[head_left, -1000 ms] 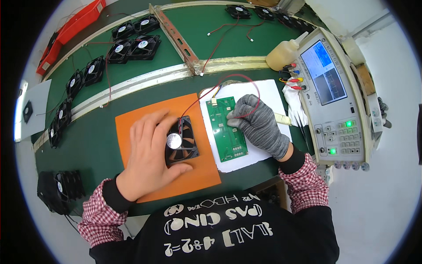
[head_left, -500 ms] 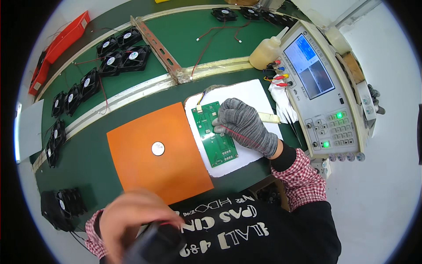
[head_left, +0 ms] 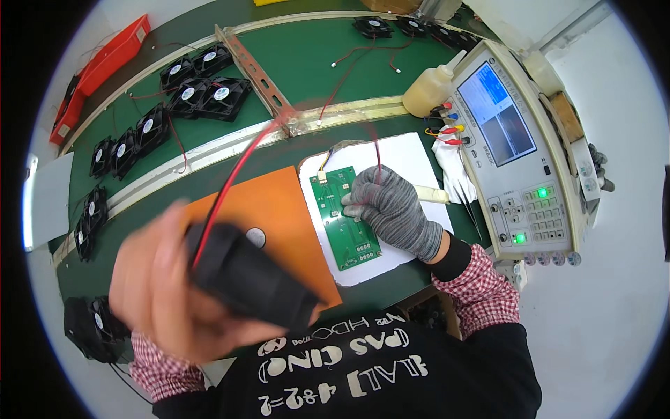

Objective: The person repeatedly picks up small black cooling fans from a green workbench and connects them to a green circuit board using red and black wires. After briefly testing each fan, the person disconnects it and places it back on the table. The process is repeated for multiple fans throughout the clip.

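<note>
My left hand (head_left: 164,286), bare and blurred by motion, grips a black square cooling fan (head_left: 248,276) raised above the near edge of an orange mat (head_left: 286,209). Red and black leads (head_left: 234,171) trail from the fan up toward the right. My right hand (head_left: 391,209), in a grey knit glove, rests on a green circuit board (head_left: 349,223) and pinches the wire end there. The board lies on a white pad (head_left: 408,157). A round white disc (head_left: 255,237) sits on the mat.
Several black fans (head_left: 199,87) line the green belt at the upper left, more lie at the lower left (head_left: 91,325). A test instrument (head_left: 520,153) with lit screen and green lamps stands right. A plastic squeeze bottle (head_left: 429,91) and a red tray (head_left: 98,70) sit farther back.
The fan lay on the orange mat under my left hand a second ago. My left hand then dropped low, and now it holds a fan up over the mat. The right hand stayed on the board.
</note>
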